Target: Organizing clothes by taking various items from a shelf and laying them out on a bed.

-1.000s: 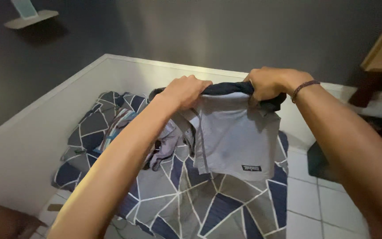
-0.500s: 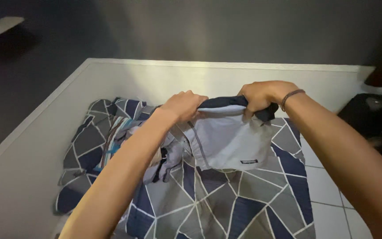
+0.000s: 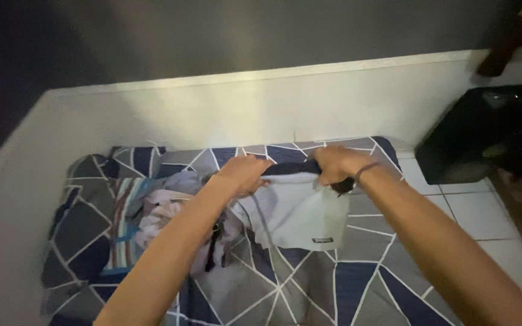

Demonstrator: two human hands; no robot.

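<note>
Both my hands grip the dark waistband of a pair of light grey shorts (image 3: 297,217). My left hand (image 3: 243,174) holds the band's left end and my right hand (image 3: 335,164), with a cord bracelet at the wrist, holds its right end. The shorts hang low, their lower part resting on a grey, navy and white geometric-pattern blanket (image 3: 309,290) spread on the floor. A small dark label sits near the shorts' hem.
A heap of mixed clothes (image 3: 158,217), striped and pale, lies on the blanket left of the shorts. A low white wall (image 3: 212,108) borders the back and left. A black bag (image 3: 472,139) stands at the right on white floor tiles (image 3: 484,223).
My hands have lowered the shorts from chest height down onto the blanket. The view has tilted down and shifted right, bringing the black bag into sight.
</note>
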